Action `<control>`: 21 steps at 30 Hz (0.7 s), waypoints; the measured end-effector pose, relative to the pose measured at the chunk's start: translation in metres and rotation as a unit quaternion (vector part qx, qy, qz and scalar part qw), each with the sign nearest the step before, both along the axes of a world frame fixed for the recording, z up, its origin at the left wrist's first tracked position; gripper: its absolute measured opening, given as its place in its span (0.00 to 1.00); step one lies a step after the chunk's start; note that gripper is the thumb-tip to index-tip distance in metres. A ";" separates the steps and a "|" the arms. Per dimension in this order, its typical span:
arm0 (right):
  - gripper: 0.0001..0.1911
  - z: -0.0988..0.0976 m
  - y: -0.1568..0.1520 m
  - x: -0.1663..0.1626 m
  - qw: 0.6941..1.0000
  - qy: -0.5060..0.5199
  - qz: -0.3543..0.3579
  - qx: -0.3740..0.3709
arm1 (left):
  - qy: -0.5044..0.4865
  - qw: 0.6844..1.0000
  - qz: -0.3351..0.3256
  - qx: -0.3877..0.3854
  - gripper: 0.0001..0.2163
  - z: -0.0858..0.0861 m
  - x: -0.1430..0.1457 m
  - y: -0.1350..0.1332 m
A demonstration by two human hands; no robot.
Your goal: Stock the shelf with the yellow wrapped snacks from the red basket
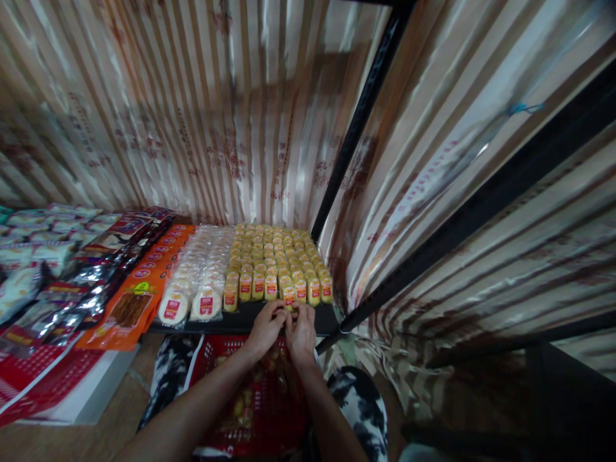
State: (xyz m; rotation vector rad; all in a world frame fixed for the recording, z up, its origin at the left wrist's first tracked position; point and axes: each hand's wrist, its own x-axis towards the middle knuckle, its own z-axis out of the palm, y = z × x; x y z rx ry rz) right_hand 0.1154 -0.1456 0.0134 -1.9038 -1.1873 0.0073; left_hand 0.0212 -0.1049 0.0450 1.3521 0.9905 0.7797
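Both hands meet at the front edge of a dark shelf [269, 317]. Rows of small yellow wrapped snack packets [274, 253] with red labels stand there. My left hand [267, 327] has its fingers curled against the lower part of a front yellow snack packet [289, 294]. Close beside it, my right hand [301, 330] pinches at the same packet from the other side. That packet sits slightly forward of the row, and the fingers partly hide its bottom. Below my forearms, a red basket [206, 359] holds more wrapped yellow pieces.
Left of the yellow rows stand white round packets [206, 303], then an orange snack bag [139, 301], dark shiny bags [103, 276] and white packets [51, 234]. A red-and-white crate [81, 391] is below. Black metal posts [356, 128] and striped plastic sheeting [231, 115] enclose the shelf.
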 end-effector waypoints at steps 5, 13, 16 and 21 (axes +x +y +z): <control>0.11 0.000 0.000 0.000 1.000 -0.008 0.008 -0.004 | 0.001 0.998 0.015 0.053 0.10 -0.005 0.001 0.000; 0.13 -0.003 -0.002 0.000 1.000 -0.001 0.013 0.013 | 0.049 0.985 0.022 0.164 0.11 0.005 -0.002 -0.007; 0.14 -0.003 -0.002 0.000 1.000 -0.006 0.020 0.016 | 0.070 0.982 0.007 0.177 0.13 0.003 -0.002 -0.008; 0.16 -0.003 0.000 0.001 1.000 0.004 0.022 -0.007 | 0.087 0.980 -0.015 0.178 0.14 -0.005 0.002 -0.006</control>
